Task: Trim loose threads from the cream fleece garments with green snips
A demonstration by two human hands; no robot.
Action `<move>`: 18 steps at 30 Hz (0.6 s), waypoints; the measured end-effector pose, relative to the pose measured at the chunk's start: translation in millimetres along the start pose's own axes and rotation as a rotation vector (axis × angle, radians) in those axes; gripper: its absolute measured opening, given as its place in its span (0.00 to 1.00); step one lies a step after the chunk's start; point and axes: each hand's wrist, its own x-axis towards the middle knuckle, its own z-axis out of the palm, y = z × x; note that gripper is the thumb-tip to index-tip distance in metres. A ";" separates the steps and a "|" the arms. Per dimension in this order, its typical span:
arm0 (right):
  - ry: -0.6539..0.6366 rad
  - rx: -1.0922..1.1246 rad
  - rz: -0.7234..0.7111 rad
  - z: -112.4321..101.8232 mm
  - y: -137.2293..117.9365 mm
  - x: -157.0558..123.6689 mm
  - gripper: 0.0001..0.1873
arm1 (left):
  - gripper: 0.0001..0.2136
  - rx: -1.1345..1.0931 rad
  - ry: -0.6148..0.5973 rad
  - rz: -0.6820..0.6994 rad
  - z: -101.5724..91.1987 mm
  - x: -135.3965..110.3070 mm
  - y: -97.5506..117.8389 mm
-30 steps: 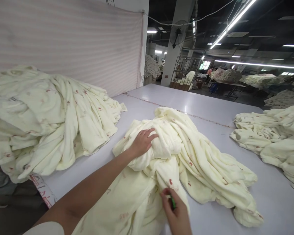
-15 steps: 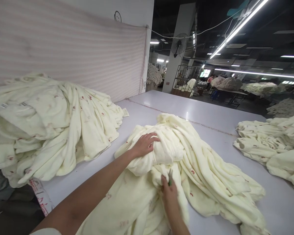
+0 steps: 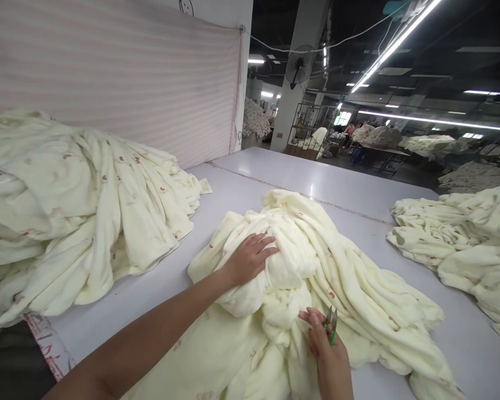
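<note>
Pale yellow plush fabric (image 3: 350, 283) with small reddish prints lies bunched on the table before me. My left hand (image 3: 250, 258) rests on top of the bundle, fingers spread over the cloth. Low and to the right, my right hand (image 3: 327, 353) holds thread snips (image 3: 331, 323) with a green handle, their blades pointing up and away from me. Thumb and forefinger of that hand meet at the edge of a gathered fold; whether they pinch cloth or thread I cannot tell.
A large heap of the same fabric (image 3: 120, 211) covers the table's left side, and another pile (image 3: 479, 244) lies at right. The pale table (image 3: 270, 166) runs back to a pink striped curtain (image 3: 150, 83). Beyond stand a fan (image 3: 299, 66), a metal rack (image 3: 306, 128) and more fabric heaps.
My right hand has moved right with the snips, away from the middle of the fold. My left hand stays on the bundle, its fingers more spread. The view has shifted slightly.
</note>
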 end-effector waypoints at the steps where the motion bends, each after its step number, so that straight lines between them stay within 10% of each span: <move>1: 0.007 -0.057 -0.045 3.8 4.4 -6.1 0.22 | 0.19 -0.019 -0.002 -0.012 0.6 -0.4 -1.2; 9: -0.027 -0.324 -0.158 18.6 31.0 -7.9 0.18 | 0.18 -0.079 0.007 -0.062 0.9 -2.6 1.8; 18: -0.176 0.310 0.347 -15.0 -61.3 -28.8 0.21 | 0.19 -0.088 0.019 -0.111 3.8 1.4 -3.8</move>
